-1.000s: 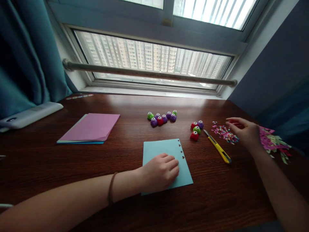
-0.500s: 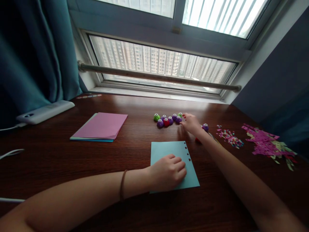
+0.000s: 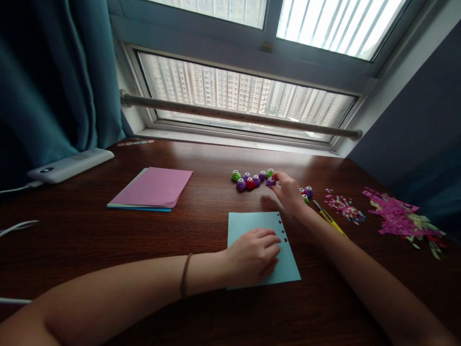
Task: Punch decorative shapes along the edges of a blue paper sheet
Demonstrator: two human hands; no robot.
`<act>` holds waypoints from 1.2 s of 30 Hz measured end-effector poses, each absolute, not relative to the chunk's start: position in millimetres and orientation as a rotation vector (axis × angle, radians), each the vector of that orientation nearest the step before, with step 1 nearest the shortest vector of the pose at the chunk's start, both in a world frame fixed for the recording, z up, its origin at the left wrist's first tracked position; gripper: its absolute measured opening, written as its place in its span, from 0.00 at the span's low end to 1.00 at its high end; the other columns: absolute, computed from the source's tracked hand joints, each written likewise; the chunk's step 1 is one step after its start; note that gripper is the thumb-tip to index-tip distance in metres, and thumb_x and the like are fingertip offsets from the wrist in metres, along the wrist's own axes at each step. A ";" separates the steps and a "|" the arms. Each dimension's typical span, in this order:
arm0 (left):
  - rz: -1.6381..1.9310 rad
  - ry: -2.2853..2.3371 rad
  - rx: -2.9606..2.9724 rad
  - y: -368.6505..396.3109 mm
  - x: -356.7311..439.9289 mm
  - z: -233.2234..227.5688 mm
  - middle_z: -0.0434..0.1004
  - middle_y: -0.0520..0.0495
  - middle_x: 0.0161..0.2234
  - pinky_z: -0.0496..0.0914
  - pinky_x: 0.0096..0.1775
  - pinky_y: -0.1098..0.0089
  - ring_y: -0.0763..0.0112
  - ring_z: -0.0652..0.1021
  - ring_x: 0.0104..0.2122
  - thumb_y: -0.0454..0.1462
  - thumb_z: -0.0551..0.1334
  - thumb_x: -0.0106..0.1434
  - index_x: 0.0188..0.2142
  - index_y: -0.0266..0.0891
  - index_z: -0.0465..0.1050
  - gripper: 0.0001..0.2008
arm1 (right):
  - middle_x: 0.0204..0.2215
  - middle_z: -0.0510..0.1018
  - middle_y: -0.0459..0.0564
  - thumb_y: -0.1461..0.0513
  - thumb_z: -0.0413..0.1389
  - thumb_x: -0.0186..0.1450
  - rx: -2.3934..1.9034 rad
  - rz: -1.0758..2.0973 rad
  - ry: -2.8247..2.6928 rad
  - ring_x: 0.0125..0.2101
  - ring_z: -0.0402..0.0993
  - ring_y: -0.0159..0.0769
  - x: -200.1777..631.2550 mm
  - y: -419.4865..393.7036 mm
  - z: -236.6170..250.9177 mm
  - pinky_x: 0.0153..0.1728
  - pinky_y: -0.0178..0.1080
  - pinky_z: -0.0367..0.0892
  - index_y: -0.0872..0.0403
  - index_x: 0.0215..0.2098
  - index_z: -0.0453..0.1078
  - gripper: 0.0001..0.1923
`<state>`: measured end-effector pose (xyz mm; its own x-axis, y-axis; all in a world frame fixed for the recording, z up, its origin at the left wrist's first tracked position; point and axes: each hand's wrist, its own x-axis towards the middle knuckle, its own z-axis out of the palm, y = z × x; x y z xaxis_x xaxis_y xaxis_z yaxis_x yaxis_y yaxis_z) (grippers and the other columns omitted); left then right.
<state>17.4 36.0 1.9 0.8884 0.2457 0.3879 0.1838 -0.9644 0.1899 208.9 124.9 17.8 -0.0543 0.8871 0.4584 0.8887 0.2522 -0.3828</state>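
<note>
Two hands of mine are at work on the dark wooden tabletop point(image 3: 201, 158), and I take things from left to right: a white oblong device point(image 3: 70, 165) by the teal curtain, then a flat stack of pink paper over blue sheets point(image 3: 153, 187), well apart from my hands. My left hand point(image 3: 254, 255) lies palm down on the light blue sheet of paper point(image 3: 252, 222), fingers loosely curled and pressing it flat rather than gripping; the sheet is thin, limp and apt to slide, with small shapes cut along its right edge. Beyond it sits a row of small green, purple and red plastic craft punches point(image 3: 250, 179). My right hand point(image 3: 290, 192) reaches its fingertips to the purple punch point(image 3: 270, 181) at the row's right end, fingers closing about it, though I cannot tell whether it is truly gripped. It looks light, hard, rounded and smooth, best pinched by its sides. Further right lie a yellow utility knife point(image 3: 329, 218), scattered confetti point(image 3: 345, 206) and pink paper scraps point(image 3: 396, 216).
</note>
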 end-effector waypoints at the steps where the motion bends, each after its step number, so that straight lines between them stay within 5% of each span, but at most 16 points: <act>1: 0.661 0.382 2.876 35.8 17.3 2.5 0.70 0.41 0.47 0.64 0.51 0.62 0.60 0.67 0.51 0.35 0.52 0.63 0.42 0.34 0.67 0.10 | 0.39 0.73 0.53 0.64 0.54 0.62 -1.552 0.009 -1.909 0.40 0.71 0.42 210.7 113.2 18.5 0.42 0.42 0.65 0.53 0.41 0.64 0.09; 7: 0.496 0.636 2.774 37.4 16.9 2.8 0.52 0.34 0.61 0.51 0.59 0.53 0.54 0.48 0.62 0.46 0.57 0.59 0.58 0.28 0.53 0.33 | 0.38 0.74 0.49 0.64 0.55 0.61 -1.332 0.112 -1.916 0.40 0.72 0.39 228.4 40.8 15.7 0.42 0.41 0.68 0.50 0.41 0.66 0.08; 12: 0.283 0.692 2.764 41.1 18.1 -0.8 0.43 0.33 0.63 0.47 0.59 0.53 0.54 0.45 0.62 0.57 0.53 0.58 0.62 0.29 0.44 0.43 | 0.40 0.75 0.49 0.65 0.55 0.61 -1.196 0.255 -1.981 0.41 0.72 0.40 246.1 15.6 8.4 0.45 0.44 0.68 0.47 0.44 0.68 0.12; 36: -0.020 0.771 2.905 37.4 27.8 2.4 0.38 0.31 0.63 0.46 0.59 0.54 0.51 0.44 0.62 0.55 0.46 0.63 0.62 0.25 0.43 0.40 | 0.35 0.72 0.47 0.71 0.55 0.56 -1.298 0.670 -2.241 0.36 0.70 0.34 263.7 2.6 28.4 0.36 0.34 0.68 0.52 0.38 0.69 0.12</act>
<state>27.8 37.4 2.4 0.8688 0.4928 -0.0477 0.4946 -0.8598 0.1270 263.7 2.6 28.4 -0.4474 0.8822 0.1469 0.6566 0.4356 -0.6157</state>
